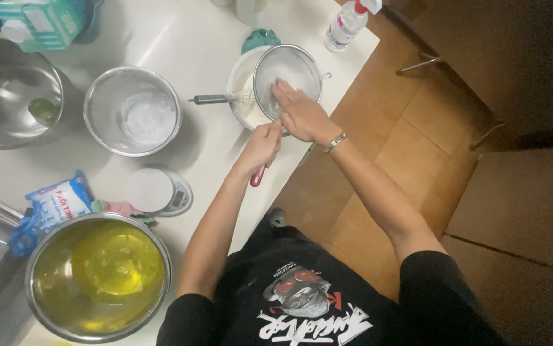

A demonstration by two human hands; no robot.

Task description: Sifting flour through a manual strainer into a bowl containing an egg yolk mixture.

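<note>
A sieve (287, 72) was held over the white bowl (241, 90) by its red handle, gripped in the closed left hand (262, 145), while the right hand (300, 114), fingers flat together, was pressed against its rim; sifting appeared unfinished, a whisk (222, 98) resting in the bowl.

On the white desk (206, 57), the left hand (260, 146) grips the red handle of a round metal mesh sieve (287, 70) tilted over a white bowl (241, 96) holding a wire whisk (222, 98). The right hand (302, 114) presses flat against the sieve's mesh.
</note>
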